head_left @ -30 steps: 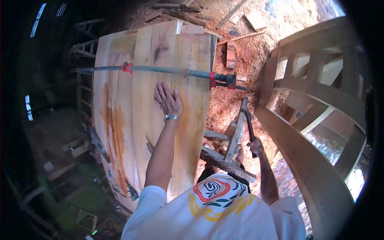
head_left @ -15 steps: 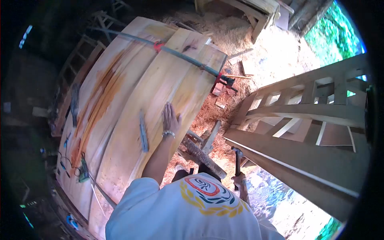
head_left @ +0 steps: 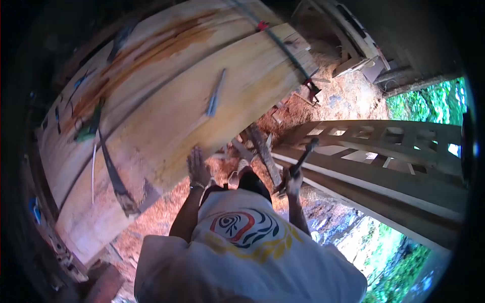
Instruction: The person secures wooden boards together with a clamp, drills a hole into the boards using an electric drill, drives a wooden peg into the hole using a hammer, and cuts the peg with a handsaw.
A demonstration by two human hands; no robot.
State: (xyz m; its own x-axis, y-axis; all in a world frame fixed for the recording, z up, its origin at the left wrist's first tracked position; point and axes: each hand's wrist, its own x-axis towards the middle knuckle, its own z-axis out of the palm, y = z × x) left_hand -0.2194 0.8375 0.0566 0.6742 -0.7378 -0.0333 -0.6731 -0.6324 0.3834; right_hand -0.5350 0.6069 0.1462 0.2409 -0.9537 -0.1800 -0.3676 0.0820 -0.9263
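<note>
My left hand (head_left: 199,169) is at the near edge of the large wooden panel (head_left: 166,131), its fingers extended toward the boards; whether it touches them is unclear. In my right hand (head_left: 293,183) is a dark hammer (head_left: 304,155), held by the handle with its head up, beside the slatted wooden frame. A grey metal tool (head_left: 214,96) lies on the panel. Across the panel's far end runs a long bar clamp (head_left: 285,48) with red fittings. A handsaw (head_left: 115,179) and a green tool (head_left: 90,129) rest toward the left.
A large slatted wooden frame (head_left: 374,161) stands on the right. Wood shavings (head_left: 348,96) cover the ground beyond the panel. Rough timber (head_left: 263,154) lies under its near edge. Another wooden structure (head_left: 348,38) stands at the back, with greenery (head_left: 429,101) past it.
The view has swung right and moved along the panel. My left hand has slid from the middle of the boards to their near edge. The hammer is raised higher in my right hand.
</note>
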